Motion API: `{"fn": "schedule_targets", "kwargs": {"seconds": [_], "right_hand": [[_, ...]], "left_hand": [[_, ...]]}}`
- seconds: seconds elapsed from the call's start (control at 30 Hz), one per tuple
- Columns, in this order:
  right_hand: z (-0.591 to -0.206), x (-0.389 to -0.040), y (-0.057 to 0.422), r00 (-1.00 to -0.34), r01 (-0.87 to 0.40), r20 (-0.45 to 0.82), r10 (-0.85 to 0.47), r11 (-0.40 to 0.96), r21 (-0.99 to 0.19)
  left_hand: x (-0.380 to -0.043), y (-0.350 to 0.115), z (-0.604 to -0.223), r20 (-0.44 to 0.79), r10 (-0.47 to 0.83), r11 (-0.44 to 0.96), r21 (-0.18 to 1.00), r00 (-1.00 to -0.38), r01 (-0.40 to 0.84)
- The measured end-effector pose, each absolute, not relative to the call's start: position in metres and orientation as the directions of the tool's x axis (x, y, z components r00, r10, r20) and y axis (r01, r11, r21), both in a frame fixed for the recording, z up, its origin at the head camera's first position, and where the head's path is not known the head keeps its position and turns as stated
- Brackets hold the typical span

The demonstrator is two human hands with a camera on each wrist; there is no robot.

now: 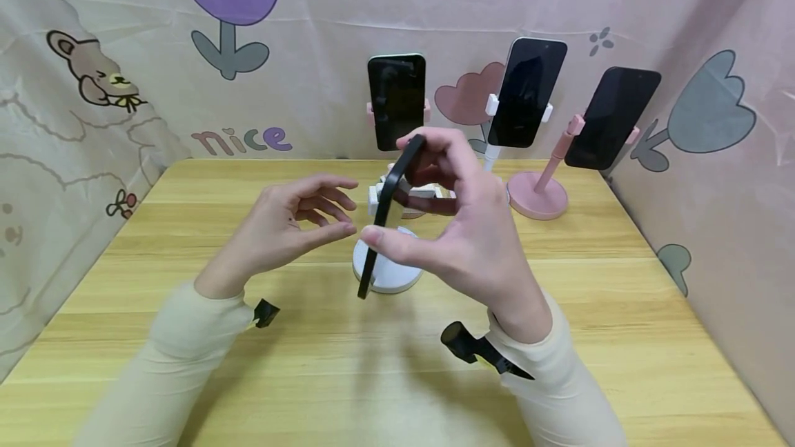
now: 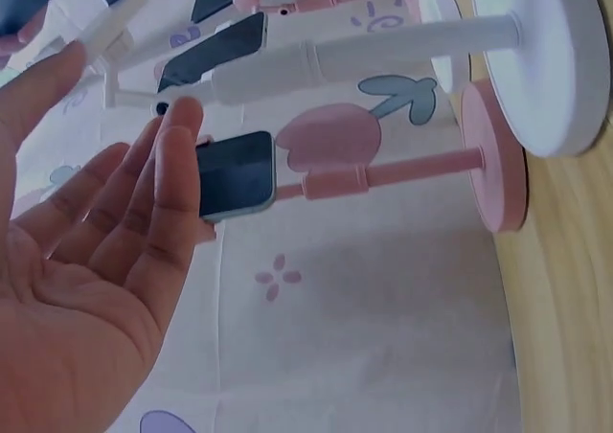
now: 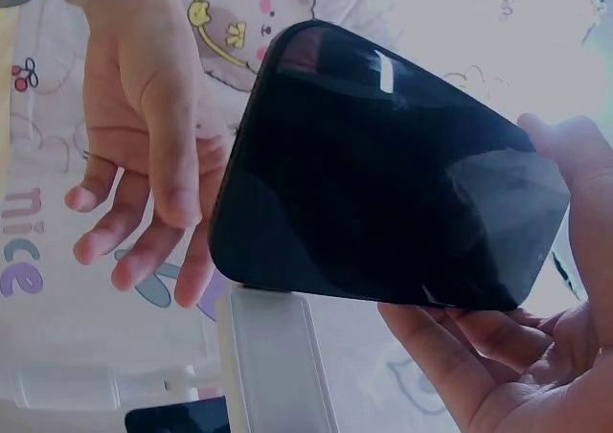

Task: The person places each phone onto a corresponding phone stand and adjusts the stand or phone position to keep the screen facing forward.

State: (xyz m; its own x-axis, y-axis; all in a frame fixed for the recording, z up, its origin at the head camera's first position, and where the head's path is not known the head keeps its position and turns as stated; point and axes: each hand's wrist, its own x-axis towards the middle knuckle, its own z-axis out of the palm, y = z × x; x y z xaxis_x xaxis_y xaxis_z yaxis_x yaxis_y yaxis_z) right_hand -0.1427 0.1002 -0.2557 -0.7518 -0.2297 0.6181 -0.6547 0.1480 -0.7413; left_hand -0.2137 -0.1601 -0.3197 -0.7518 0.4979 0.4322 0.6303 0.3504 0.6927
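My right hand [image 1: 481, 226] grips a black phone [image 1: 380, 226] by its edges, thumb on one side and fingers on the other, holding it in the air. The phone's dark, glossy screen [image 3: 383, 193] faces the right wrist camera. Behind and below the phone is a white phone stand [image 2: 383, 57], its round base [image 1: 397, 280] on the table and its upper part partly hidden in the head view. My left hand [image 1: 288, 223] hovers left of the stand, fingers loosely bent and holding nothing. In the right wrist view, the white holder [image 3: 276, 356] appears just below the phone.
Three more phones sit in stands at the back: one in a pink clamp [image 1: 397, 102], one in a white clamp [image 1: 528, 92], and one at the right [image 1: 611, 119] on a pink stand [image 1: 537, 195]. A patterned cloth [image 1: 323, 88] hangs behind the wooden table [image 1: 310, 378].
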Motion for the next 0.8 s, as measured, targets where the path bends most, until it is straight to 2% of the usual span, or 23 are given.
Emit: {"fn": "schedule_targets", "kwargs": {"seconds": [0.43, 0.8], "right_hand": [[-0.254, -0.153, 0.114, -0.733, -0.681, 0.675, -0.09, 0.092, -0.727], [-0.251, -0.157, 0.121, -0.739, -0.672, 0.673, 0.024, 0.038, -0.739]], "left_hand": [[-0.207, -0.14, -0.318, 0.471, 0.435, 0.284, 0.737, -0.768, 0.613], [-0.206, -0.131, -0.319, 0.498, 0.413, 0.256, 0.739, -0.762, 0.623]]}}
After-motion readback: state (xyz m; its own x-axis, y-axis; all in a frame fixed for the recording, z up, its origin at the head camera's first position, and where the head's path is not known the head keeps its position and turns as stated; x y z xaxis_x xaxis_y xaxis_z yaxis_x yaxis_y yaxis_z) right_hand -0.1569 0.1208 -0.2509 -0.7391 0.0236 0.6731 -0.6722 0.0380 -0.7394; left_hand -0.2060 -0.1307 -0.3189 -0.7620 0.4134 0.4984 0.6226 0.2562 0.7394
